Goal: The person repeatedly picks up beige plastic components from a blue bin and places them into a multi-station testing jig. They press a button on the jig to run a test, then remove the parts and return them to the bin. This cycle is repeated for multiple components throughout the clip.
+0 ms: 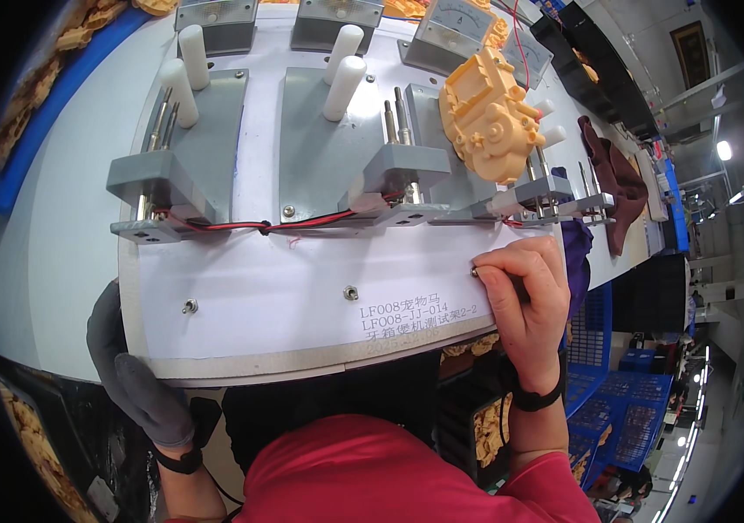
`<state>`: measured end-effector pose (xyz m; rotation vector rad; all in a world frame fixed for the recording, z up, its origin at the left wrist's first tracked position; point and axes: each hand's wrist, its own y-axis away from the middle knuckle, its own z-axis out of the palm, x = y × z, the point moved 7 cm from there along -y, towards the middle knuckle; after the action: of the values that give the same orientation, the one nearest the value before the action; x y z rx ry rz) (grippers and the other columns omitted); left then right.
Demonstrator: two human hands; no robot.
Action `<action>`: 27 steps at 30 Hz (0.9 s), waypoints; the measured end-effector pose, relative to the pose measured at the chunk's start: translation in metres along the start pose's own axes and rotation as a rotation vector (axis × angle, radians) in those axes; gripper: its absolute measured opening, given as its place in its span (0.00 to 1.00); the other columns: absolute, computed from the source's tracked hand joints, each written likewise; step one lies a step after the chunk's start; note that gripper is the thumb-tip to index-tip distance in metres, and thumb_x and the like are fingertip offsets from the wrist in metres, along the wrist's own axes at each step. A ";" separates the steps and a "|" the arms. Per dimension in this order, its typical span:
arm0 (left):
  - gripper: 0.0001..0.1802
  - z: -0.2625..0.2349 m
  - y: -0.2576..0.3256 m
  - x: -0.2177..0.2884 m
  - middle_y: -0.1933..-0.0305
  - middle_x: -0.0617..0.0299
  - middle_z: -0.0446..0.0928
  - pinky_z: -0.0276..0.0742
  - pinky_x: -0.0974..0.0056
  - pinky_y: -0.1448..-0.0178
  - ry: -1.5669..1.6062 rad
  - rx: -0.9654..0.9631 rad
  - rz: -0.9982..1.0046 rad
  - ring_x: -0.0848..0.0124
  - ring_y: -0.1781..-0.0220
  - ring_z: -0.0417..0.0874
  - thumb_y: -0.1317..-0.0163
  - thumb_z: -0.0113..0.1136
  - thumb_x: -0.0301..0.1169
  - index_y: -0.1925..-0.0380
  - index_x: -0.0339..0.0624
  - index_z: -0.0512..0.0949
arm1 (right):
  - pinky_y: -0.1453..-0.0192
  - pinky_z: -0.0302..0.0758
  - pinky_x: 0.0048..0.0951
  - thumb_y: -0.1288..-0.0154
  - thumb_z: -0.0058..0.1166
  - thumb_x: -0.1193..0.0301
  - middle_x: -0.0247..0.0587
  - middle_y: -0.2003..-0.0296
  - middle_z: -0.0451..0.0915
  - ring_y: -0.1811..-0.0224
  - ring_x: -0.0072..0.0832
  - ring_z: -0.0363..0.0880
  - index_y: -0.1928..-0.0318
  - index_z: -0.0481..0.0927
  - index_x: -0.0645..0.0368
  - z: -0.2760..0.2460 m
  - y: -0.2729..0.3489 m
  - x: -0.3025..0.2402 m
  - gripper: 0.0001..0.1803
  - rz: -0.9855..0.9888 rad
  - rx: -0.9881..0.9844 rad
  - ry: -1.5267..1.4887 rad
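My bare right hand [525, 292] pinches a small metal toggle switch [474, 272] at the right of the white test board [259, 340]. My left hand [141, 383], in a grey glove, rests against the board's near left corner with its fingers stretched along the edge. Two more toggle switches, a left one [190, 306] and a middle one [351, 293], stand untouched. Beyond my right hand, an orange-yellow plastic gear housing [494, 118] sits tilted on the right-hand fixture, partly hiding it. Metal probe pins [396, 118] rise from the grey middle block [402, 166].
Analog panel meters [450, 30] line the far side. White posts [344, 87] stand on grey plates [302, 166]. Red and black wires [320, 220] cross the board. A brown cloth [621, 183] lies right; blue crates [625, 418] and a bin of yellow parts [491, 431] sit lower right.
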<state>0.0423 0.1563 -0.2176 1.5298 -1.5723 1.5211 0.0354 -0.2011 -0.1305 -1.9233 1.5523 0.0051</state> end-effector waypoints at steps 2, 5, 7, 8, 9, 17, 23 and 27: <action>0.35 0.000 0.000 0.000 0.37 0.44 0.71 0.67 0.52 0.32 -0.008 -0.003 0.002 0.56 0.36 0.74 0.28 0.35 0.48 0.37 0.27 0.66 | 0.58 0.70 0.33 0.45 0.67 0.77 0.36 0.68 0.77 0.63 0.34 0.74 0.64 0.84 0.58 0.000 0.000 0.000 0.08 0.000 -0.001 0.002; 0.35 -0.002 0.001 -0.003 0.37 0.43 0.71 0.67 0.52 0.32 -0.011 0.002 -0.003 0.56 0.36 0.74 0.29 0.35 0.48 0.37 0.27 0.66 | 0.58 0.70 0.32 0.45 0.67 0.77 0.37 0.68 0.77 0.63 0.34 0.74 0.64 0.84 0.58 0.000 0.000 0.001 0.08 -0.003 0.003 -0.001; 0.34 -0.001 0.000 -0.001 0.37 0.43 0.71 0.67 0.52 0.32 -0.007 -0.002 0.007 0.56 0.36 0.74 0.29 0.35 0.48 0.37 0.27 0.66 | 0.58 0.70 0.32 0.45 0.67 0.77 0.37 0.67 0.77 0.63 0.34 0.74 0.64 0.84 0.58 0.000 0.000 0.000 0.08 -0.003 0.004 0.001; 0.34 -0.001 0.000 -0.001 0.37 0.43 0.71 0.67 0.52 0.31 -0.005 -0.003 0.012 0.56 0.36 0.74 0.29 0.35 0.48 0.37 0.27 0.66 | 0.58 0.70 0.32 0.45 0.67 0.77 0.37 0.67 0.77 0.63 0.34 0.74 0.63 0.84 0.58 0.000 0.000 0.000 0.08 -0.003 0.004 0.001; 0.34 0.000 0.000 0.000 0.37 0.43 0.71 0.67 0.52 0.31 -0.005 -0.007 0.012 0.56 0.36 0.74 0.29 0.35 0.48 0.37 0.27 0.66 | 0.58 0.70 0.32 0.45 0.67 0.77 0.37 0.67 0.77 0.63 0.34 0.74 0.63 0.84 0.58 0.000 0.000 0.000 0.08 -0.004 0.004 0.001; 0.34 0.000 0.001 0.000 0.36 0.44 0.71 0.66 0.52 0.31 0.041 -0.007 0.013 0.56 0.35 0.73 0.28 0.36 0.49 0.37 0.27 0.66 | 0.58 0.70 0.32 0.45 0.68 0.77 0.36 0.68 0.77 0.63 0.34 0.74 0.64 0.84 0.58 -0.001 0.001 -0.001 0.08 -0.010 0.012 0.003; 0.32 0.000 0.000 0.001 0.37 0.44 0.71 0.65 0.53 0.30 -0.010 -0.014 0.027 0.57 0.36 0.73 0.27 0.36 0.46 0.37 0.27 0.66 | 0.57 0.70 0.33 0.46 0.68 0.78 0.36 0.69 0.78 0.64 0.34 0.75 0.64 0.84 0.57 -0.002 0.002 0.000 0.08 -0.010 0.038 -0.002; 0.31 0.001 -0.002 0.004 0.37 0.45 0.71 0.65 0.53 0.30 -0.006 -0.011 0.045 0.57 0.36 0.73 0.26 0.35 0.44 0.37 0.27 0.67 | 0.57 0.70 0.33 0.47 0.68 0.77 0.36 0.69 0.78 0.64 0.35 0.75 0.65 0.84 0.57 -0.002 -0.001 -0.001 0.08 -0.035 0.044 -0.016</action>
<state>0.0433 0.1547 -0.2135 1.5036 -1.6267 1.5304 0.0349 -0.2008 -0.1285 -1.9112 1.4965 -0.0279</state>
